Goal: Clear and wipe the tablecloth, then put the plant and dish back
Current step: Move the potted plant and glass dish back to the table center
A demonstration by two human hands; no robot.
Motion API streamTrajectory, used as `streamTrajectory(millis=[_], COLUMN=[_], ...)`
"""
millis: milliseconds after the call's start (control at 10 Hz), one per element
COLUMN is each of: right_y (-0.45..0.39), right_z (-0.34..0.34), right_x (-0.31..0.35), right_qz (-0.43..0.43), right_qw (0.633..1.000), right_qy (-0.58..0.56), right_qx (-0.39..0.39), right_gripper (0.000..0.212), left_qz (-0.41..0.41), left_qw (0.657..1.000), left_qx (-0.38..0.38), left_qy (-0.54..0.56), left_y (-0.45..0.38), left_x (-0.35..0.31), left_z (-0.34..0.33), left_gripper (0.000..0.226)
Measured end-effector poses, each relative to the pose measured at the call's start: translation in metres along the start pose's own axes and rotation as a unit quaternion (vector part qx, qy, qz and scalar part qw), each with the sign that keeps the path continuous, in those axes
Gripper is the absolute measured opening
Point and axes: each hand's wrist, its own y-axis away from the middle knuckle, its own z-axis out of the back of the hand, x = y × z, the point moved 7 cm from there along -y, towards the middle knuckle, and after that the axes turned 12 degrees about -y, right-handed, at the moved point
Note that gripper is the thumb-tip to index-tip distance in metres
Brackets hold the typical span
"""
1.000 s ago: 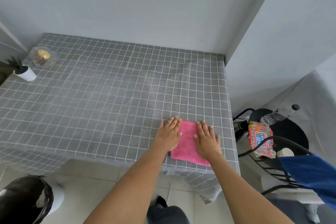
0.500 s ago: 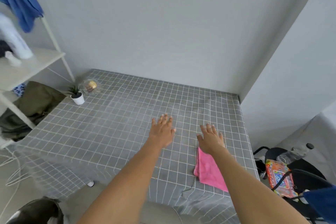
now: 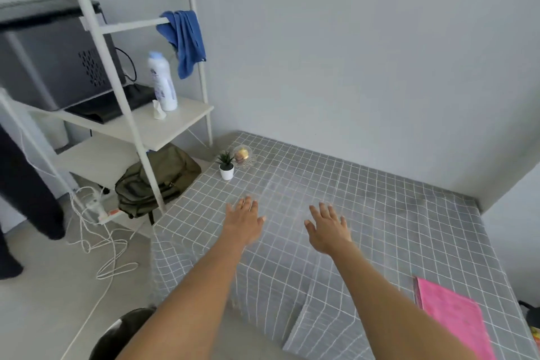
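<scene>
- Far left there's a white ladder-style shelf rack (image 3: pixel 122 102) with a big dark grey boxy appliance (image 3: pixel 52 55) on it, a white plastic bottle with a pale blue cap (image 3: pixel 162 82) standing next to that, and a blue cloth (image 3: pixel 184 38) draped over an upper rung.
- Under the shelf sits an olive green canvas bag (image 3: pixel 157 181), and a white cable tangle with a power strip (image 3: pixel 96 213) sprawls on the floor beside it.
- The small green plant in a white pot (image 3: pixel 226 166) is standing upright at the far left corner of the grey tablecloth with the white grid lines (image 3: pixel 394 213), and the clear glass dish with something golden inside (image 3: pixel 244 155) is just behind it, basically touching or nearly so, can't say which.
- Left hand (image 3: pixel 244 222) is reaching out over the cloth, palm down, fingers spread flat, holding nothing. Well short of the plant.
- Right hand (image 3: pixel 328 228) is the same deal: wide open, fingers splayed, empty, hovering near the middle of the table.
- Can't tell if either palm is actually touching the cloth.
- Over at the near right edge lies the folded pink wiping cloth (image 3: pixel 455 318), flat on the table, well apart from both hands.
</scene>
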Motion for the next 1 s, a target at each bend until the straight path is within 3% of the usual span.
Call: streamTrajectory(millis=[200,400,1000], right_y=[-0.022,-0.054,-0.227], right_z=[-0.029,-0.045,-0.052], right_x=[0.069,0.095,0.076], right_qz=[0.038,0.055,0.081], right_qw=[0.999,0.997,0.992], right_qy=[0.005,0.02,0.024], right_qx=[0.033,0.06,0.098], right_gripper=[0.056,0.056,0.056], left_qz=[0.06,0.079,0.125], left_qw=[0.997,0.996,0.984], left_qx=[0.042,0.045,0.097], left_qy=[0.013,0.021,0.081], left_y=[0.007,-0.003,-0.146], left_x=[0.079,0.107,0.105], left_z=[-0.038,-0.05,-0.053], left_gripper=[0.06,0.06,0.061])
